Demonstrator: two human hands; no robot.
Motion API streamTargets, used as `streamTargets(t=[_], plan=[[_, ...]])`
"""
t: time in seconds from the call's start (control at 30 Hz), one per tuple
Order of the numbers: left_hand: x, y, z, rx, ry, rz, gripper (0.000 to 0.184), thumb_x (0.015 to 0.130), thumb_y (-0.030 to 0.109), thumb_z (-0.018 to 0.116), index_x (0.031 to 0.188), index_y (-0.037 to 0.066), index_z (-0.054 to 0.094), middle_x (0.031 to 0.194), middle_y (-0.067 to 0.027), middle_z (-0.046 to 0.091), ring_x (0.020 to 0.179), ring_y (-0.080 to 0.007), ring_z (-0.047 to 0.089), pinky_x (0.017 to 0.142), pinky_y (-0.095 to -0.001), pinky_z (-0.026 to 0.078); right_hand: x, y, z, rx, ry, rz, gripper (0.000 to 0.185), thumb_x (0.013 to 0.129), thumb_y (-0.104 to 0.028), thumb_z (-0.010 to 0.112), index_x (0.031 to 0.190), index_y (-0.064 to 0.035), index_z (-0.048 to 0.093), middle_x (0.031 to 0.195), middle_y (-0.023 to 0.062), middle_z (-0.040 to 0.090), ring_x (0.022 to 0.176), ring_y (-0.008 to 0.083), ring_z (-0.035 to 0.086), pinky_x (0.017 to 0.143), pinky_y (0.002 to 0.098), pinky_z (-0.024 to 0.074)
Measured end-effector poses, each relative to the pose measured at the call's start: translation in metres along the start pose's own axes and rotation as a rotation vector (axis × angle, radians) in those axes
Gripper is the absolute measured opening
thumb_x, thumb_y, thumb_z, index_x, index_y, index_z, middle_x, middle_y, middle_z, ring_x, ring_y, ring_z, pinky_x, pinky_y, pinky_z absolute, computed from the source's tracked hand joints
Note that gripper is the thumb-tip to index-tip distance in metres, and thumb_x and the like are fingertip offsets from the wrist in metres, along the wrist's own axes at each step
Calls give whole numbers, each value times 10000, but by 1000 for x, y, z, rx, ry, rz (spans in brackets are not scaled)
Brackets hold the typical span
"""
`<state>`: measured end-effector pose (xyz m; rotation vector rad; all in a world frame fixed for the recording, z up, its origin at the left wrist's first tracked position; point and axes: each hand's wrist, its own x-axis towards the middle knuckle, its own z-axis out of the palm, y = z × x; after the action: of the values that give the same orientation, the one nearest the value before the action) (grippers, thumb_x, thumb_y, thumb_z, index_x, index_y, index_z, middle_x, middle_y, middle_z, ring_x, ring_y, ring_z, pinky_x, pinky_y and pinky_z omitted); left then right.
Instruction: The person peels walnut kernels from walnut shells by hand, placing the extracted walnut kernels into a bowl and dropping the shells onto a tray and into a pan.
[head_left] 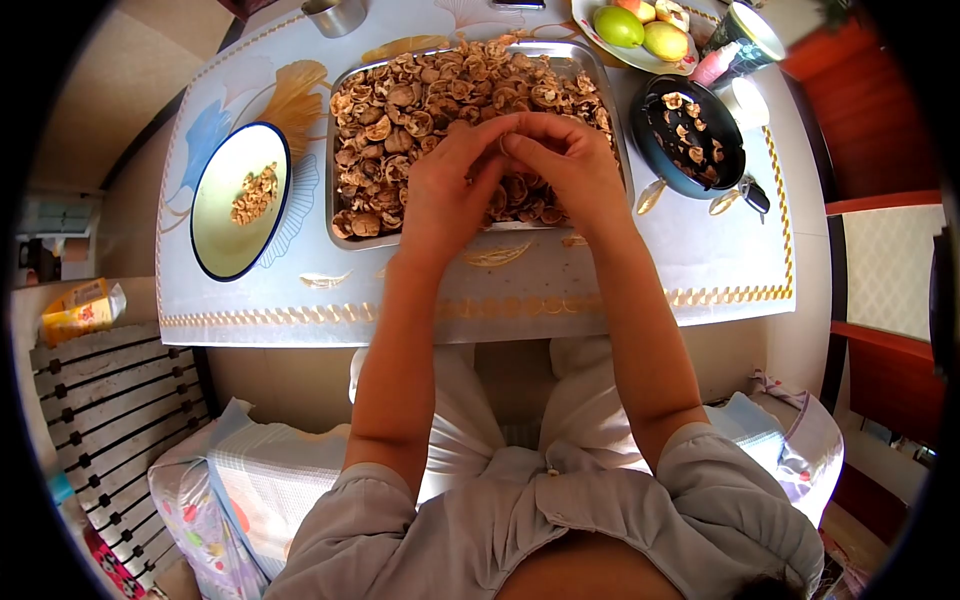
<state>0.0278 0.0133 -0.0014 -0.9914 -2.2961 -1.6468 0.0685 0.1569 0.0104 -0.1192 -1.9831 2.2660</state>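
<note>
Over a metal tray (352, 243) heaped with walnuts and broken walnut shells (400, 100), my two hands meet at the fingertips. My left hand (455, 185) is closed, its fingers curled in toward the other hand. My right hand (568, 160) also pinches, thumb and forefinger meeting the left fingers. Whatever lies between the fingertips is small and mostly covered by them, so I cannot make out its kind. Left of the tray, a white bowl (215, 225) with a blue rim holds a small pile of walnut kernels (256, 195).
Right of the tray, a dark round pan (650, 135) contains shell pieces. Behind it are a plate (592, 28) of fruit, a patterned cup (750, 35) and a pink bottle (713, 65). A metal cup (335, 17) stands at the back left of the covered table (440, 320).
</note>
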Motion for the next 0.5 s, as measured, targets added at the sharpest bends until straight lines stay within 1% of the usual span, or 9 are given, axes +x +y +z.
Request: streamTargets(t=[0.07,0.17,0.27,0.37,0.5], plan=[[0,1,-2,-23,-12,18,384,765,-49,600,1122,90,587,882,-92,636,736,-211,636,636,-291,512,0,0,-1,-42,-15,-5,224,834,-85,627,1036,12,621,877,26,641,788,82,593,710,206,483],[0,10,-7,-16,-90,-135,374,803,-65,575,1149,77,578,954,-74,651,863,-131,634,745,-253,510,1,2,-2,-141,-38,-21,222,844,-89,613,1040,16,617,876,31,643,812,88,597,720,210,486],[0,9,-8,25,-99,-128,377,803,-52,584,1154,86,576,931,-76,655,856,-129,635,746,-261,511,2,0,-2,-281,-57,-55,217,858,-89,590,1045,18,612,879,37,642,825,90,597,723,213,487],[-1,6,-7,52,-69,-82,368,786,-14,603,1139,89,575,908,-105,654,773,-224,653,655,-294,518,1,0,-1,-312,-76,-71,210,871,-80,563,1050,21,605,901,47,638,827,92,596,733,219,490],[-1,6,-8,81,-68,-46,368,783,-8,611,1136,88,569,898,-104,654,769,-224,653,652,-297,519,2,5,-1,-310,-92,-93,209,883,-74,537,1058,26,595,931,57,632,831,95,589,749,224,489]])
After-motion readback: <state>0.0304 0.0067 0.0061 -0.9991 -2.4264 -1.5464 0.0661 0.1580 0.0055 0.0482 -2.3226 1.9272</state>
